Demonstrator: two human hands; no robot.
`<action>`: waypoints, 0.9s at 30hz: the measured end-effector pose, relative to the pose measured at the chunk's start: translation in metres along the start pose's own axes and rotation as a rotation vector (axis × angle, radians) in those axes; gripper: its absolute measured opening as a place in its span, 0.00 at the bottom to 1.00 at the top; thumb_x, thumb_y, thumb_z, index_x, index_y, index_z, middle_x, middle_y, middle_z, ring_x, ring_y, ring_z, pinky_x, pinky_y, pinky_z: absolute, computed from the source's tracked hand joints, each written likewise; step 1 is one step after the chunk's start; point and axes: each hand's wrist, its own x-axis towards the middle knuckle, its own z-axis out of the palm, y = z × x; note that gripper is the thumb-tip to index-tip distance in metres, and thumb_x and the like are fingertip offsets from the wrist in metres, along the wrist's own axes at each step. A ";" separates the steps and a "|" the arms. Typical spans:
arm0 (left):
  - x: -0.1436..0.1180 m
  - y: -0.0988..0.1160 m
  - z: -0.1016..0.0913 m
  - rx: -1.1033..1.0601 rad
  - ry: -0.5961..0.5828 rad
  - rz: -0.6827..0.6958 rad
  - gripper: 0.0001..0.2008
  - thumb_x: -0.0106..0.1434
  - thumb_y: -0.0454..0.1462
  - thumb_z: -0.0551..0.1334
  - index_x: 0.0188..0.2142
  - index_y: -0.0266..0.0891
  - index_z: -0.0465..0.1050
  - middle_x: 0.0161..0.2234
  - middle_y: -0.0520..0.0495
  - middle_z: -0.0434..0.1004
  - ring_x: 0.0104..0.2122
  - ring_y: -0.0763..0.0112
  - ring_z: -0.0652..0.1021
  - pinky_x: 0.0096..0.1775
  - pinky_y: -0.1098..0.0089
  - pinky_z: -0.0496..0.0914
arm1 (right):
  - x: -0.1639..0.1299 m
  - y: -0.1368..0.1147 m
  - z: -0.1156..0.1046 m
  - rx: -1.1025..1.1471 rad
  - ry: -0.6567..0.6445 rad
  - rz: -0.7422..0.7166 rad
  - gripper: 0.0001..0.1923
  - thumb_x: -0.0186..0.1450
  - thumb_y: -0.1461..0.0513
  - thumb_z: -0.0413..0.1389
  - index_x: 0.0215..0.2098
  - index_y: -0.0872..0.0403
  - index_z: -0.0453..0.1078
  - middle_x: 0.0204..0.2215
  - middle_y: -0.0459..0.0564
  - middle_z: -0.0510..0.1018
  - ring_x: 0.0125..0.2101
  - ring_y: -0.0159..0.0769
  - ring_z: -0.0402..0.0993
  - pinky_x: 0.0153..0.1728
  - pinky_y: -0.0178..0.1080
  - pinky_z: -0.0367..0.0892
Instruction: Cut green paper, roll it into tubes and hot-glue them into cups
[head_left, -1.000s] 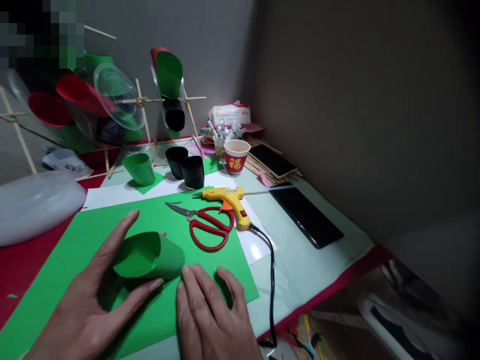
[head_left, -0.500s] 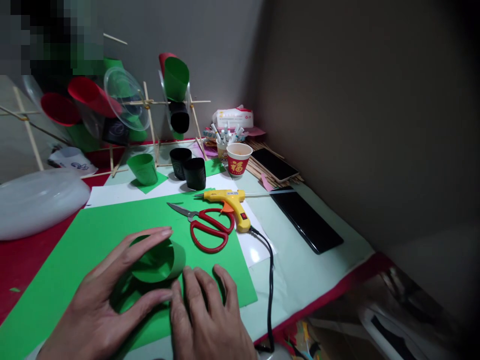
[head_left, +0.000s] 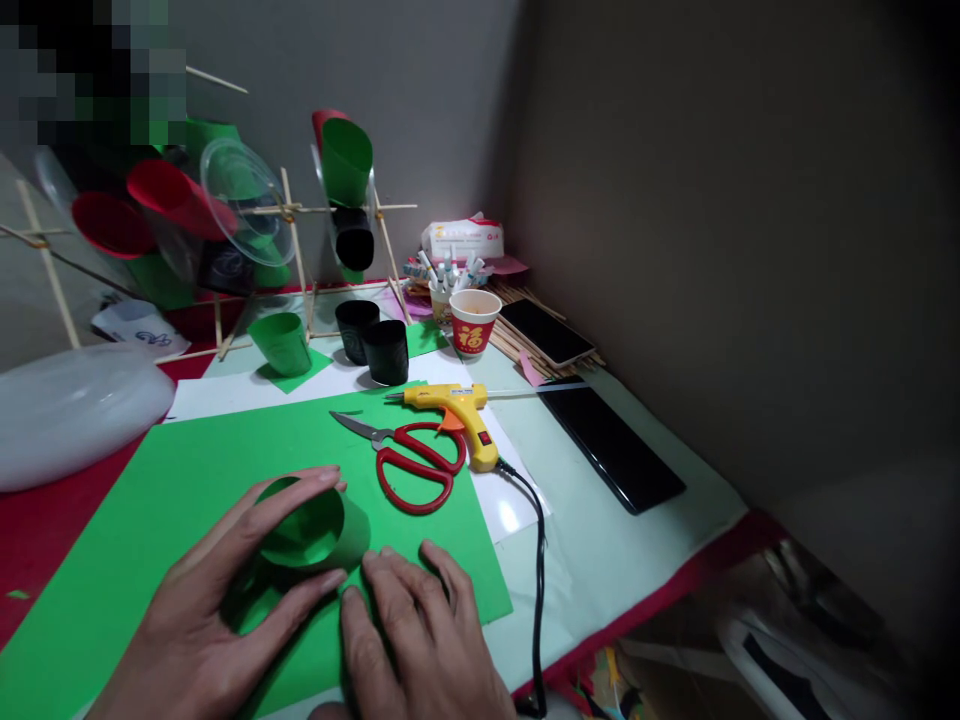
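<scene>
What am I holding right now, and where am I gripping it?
The left hand cups a green paper tube by its sides, near the open end. The right hand lies flat on the green sheet beside it, holding nothing.

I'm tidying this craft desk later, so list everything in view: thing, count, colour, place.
paper tube: 1, green, on the sheet, between the hands
paper sheet: 1, green, front
scissors: 1, red handles, on the sheet
glue gun: 1, yellow, beside the scissors
paper cup: 1, red, back
black tubes: 2, behind the sheet
phone: 1, dark, on sticks
left hand: cupping the tube
right hand: flat on the sheet
</scene>
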 end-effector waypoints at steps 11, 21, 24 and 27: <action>0.011 0.020 -0.006 -0.004 0.079 0.199 0.37 0.71 0.43 0.60 0.73 0.66 0.45 0.68 0.52 0.72 0.62 0.60 0.76 0.58 0.63 0.73 | 0.088 0.022 -0.101 0.109 -0.219 -0.025 0.20 0.74 0.61 0.53 0.62 0.59 0.68 0.63 0.72 0.72 0.56 0.55 0.75 0.50 0.53 0.77; 0.014 -0.002 -0.027 -0.096 -0.037 0.088 0.39 0.66 0.47 0.63 0.73 0.59 0.50 0.69 0.48 0.70 0.66 0.53 0.72 0.63 0.52 0.70 | 0.117 0.030 -0.084 0.078 -0.528 -0.055 0.07 0.72 0.67 0.59 0.34 0.53 0.71 0.60 0.61 0.76 0.53 0.46 0.78 0.46 0.43 0.76; 0.018 -0.009 -0.039 0.031 -0.097 -0.015 0.24 0.65 0.53 0.60 0.55 0.48 0.79 0.51 0.40 0.84 0.53 0.45 0.81 0.55 0.48 0.76 | 0.118 0.033 -0.085 0.099 -0.546 -0.092 0.09 0.71 0.68 0.59 0.33 0.52 0.70 0.49 0.57 0.81 0.45 0.41 0.80 0.41 0.38 0.75; 0.023 -0.002 -0.042 0.068 -0.159 -0.041 0.19 0.63 0.53 0.59 0.42 0.46 0.81 0.39 0.41 0.83 0.44 0.48 0.81 0.48 0.50 0.76 | 0.121 0.037 -0.089 0.117 -0.544 -0.087 0.10 0.71 0.68 0.59 0.32 0.52 0.69 0.37 0.50 0.79 0.32 0.35 0.77 0.32 0.34 0.71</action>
